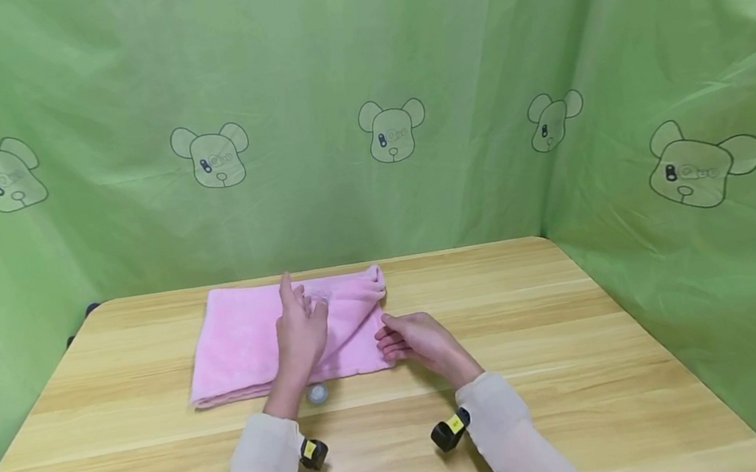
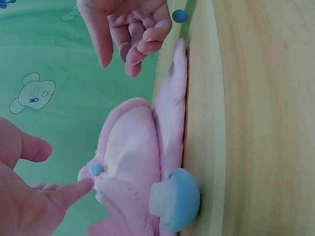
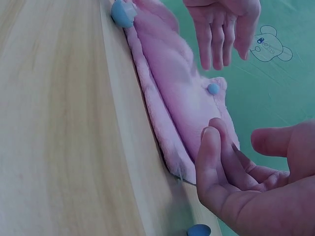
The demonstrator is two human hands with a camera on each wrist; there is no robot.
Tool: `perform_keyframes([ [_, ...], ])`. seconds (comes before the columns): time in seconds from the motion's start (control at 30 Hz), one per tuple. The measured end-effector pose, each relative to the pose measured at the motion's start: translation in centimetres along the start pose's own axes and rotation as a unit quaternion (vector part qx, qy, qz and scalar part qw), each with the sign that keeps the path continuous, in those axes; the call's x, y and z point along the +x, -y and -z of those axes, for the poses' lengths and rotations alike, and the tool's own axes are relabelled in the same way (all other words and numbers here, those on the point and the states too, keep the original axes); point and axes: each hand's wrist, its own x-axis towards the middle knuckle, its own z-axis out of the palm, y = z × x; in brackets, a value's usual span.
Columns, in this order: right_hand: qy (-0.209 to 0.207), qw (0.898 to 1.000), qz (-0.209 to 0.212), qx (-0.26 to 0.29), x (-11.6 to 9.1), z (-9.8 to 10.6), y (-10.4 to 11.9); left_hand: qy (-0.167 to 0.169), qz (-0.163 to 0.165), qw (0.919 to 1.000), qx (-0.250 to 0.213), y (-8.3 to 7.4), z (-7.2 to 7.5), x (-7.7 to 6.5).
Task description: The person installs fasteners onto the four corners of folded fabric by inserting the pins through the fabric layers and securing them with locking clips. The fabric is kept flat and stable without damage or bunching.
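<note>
A pink fleece cloth (image 1: 240,340) lies folded on the table, its right part turned over in a slanting fold. My left hand (image 1: 301,335) is above its middle, fingers stretched and gripping nothing. Beside the cloth's right edge is my right hand (image 1: 421,335), fingers loosely bent, thumb apart, nothing held. Near the cloth's front edge stands a small rounded blue thing with a whitish top (image 2: 182,201). A small blue ball-like piece (image 3: 213,89) shows against the cloth's far part, below the left hand's fingertips in the right wrist view.
Another small blue round piece (image 3: 198,230) is low in the right wrist view, near the right hand. The wooden table (image 1: 590,400) ends at green curtains (image 1: 323,50) printed with bear heads, at the back and both sides. Dark cameras (image 1: 313,454) sit on both wrists.
</note>
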Motion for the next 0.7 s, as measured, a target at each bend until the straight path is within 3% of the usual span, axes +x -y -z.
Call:
perform_keyframes([
  [0.27,-0.008,1.000,-0.003,0.000,0.0,0.0,0.1,0.022,-0.014,0.9978,0.061,-0.3,-1.0,-0.5],
  [0.4,-0.008,1.000,-0.002,0.004,0.0,0.0,0.2,0.071,-0.020,0.9925,0.097,-0.7,-1.8,-1.1],
  [0.57,-0.009,1.000,0.004,0.008,-0.1,0.1,0.2,0.173,-0.036,0.9705,0.164,-0.9,-2.5,-1.8],
  [0.7,-0.007,1.000,0.004,0.006,-0.1,0.1,0.3,0.221,-0.057,0.9511,0.208,-0.6,-2.7,-2.2],
])
